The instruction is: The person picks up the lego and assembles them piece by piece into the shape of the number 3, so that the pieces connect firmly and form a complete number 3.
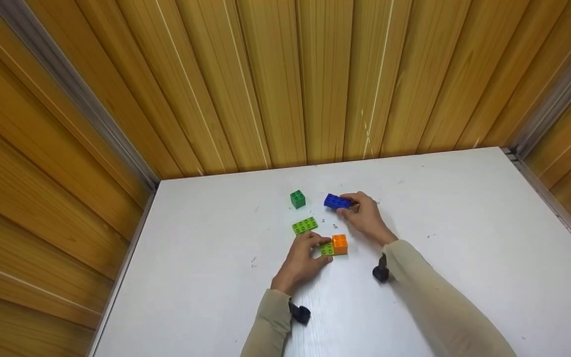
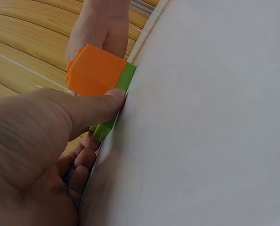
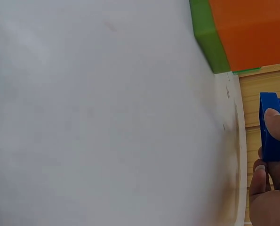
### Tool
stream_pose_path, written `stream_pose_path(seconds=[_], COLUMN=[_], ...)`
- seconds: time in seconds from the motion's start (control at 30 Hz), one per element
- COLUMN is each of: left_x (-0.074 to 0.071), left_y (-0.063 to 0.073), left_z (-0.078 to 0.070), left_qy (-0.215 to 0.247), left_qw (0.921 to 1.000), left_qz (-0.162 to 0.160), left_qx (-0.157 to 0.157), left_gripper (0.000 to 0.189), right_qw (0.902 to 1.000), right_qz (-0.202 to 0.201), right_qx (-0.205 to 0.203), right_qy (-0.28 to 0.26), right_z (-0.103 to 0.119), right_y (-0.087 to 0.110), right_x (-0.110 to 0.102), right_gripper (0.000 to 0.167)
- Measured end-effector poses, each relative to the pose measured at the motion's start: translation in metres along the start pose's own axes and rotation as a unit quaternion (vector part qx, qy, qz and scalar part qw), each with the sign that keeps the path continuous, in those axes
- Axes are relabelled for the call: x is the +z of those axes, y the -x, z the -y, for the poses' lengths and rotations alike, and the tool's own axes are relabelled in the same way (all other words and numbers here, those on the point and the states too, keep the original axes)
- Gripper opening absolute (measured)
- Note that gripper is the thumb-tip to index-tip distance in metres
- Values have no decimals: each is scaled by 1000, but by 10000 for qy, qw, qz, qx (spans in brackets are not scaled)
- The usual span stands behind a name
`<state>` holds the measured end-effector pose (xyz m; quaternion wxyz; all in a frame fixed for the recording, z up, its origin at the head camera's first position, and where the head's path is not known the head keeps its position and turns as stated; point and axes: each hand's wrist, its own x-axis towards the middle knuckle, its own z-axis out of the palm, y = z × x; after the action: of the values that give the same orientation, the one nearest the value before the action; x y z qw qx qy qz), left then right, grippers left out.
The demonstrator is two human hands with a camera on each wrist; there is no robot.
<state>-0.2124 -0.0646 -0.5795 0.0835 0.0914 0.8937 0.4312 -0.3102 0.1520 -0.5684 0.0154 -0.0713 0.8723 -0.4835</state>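
Observation:
My left hand (image 1: 305,256) pinches a flat light-green brick (image 1: 326,249) between thumb and fingers, low on the table. An orange brick (image 1: 339,244) sits on the right part of that green piece; the left wrist view shows the two stacked, with the thumb along the green edge. Farther back and to the right, my right hand (image 1: 365,216) holds a blue brick (image 1: 337,201) by its right end. In the right wrist view the thumb lies on the side of the blue brick (image 3: 269,127), fingers beneath.
Another flat light-green brick (image 1: 305,225) lies just beyond my left hand. A dark-green brick (image 1: 298,199) stands behind it, left of the blue one. The white table (image 1: 206,238) meets a wood-patterned wall (image 1: 275,89) at the back, with side walls left and right.

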Motion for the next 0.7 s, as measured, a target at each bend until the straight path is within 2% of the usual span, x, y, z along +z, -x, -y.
stream_pose_path(seconds=[0.27,0.47,0.7], left_x=[-1,-1,1], left_y=[0,0,0], left_z=[1,1,1], left_qy=[160,166,86], left_qw=[9998,9998,9999], left_qz=[67,-7,19], left_qx=[-130,-53,-116], left_gripper=[35,33,34], right_qw=[9999,9999,9995], right_qz=[55,-35,-94], right_qx=[116,-118,-284], right_qy=[31,69,129], right_z=[2,6,11], right_y=[0,3,10], right_x=[-8,-16,-24], right_gripper=[46,45,44])
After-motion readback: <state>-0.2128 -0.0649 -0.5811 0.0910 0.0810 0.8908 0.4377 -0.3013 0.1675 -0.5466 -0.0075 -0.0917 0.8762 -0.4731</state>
